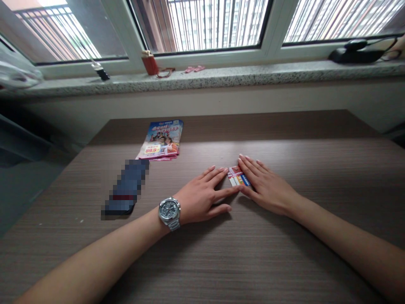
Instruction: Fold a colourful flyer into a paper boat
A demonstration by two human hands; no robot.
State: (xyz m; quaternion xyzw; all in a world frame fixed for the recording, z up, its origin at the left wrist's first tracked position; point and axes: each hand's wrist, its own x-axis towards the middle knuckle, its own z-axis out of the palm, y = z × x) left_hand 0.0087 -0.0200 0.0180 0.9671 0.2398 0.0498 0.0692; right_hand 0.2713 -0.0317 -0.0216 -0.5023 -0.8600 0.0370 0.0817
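A small folded, printed leaflet (pixel 238 177) in red, white and blue lies flat on the brown wooden table between my hands. My left hand (pixel 202 196), with a silver wristwatch (pixel 170 211) on its wrist, rests with fingers spread; its index fingertip touches the leaflet's near edge. On the right side, my right hand (pixel 268 185) lies flat with fingers stretched out, covering part of the leaflet. Its thumb sits by the near corner, close to my left index fingertip. How many layers the fold has cannot be made out.
A stack of colourful leaflets (pixel 163 139) lies at the back left of the table (pixel 284 131). Nearer me is a dark, blurred-out phone-like object (pixel 128 188). Along the granite windowsill (pixel 237 77) stand a red lighter-like case (pixel 149 63), pink bits (pixel 194 69) and a black device (pixel 356 52).
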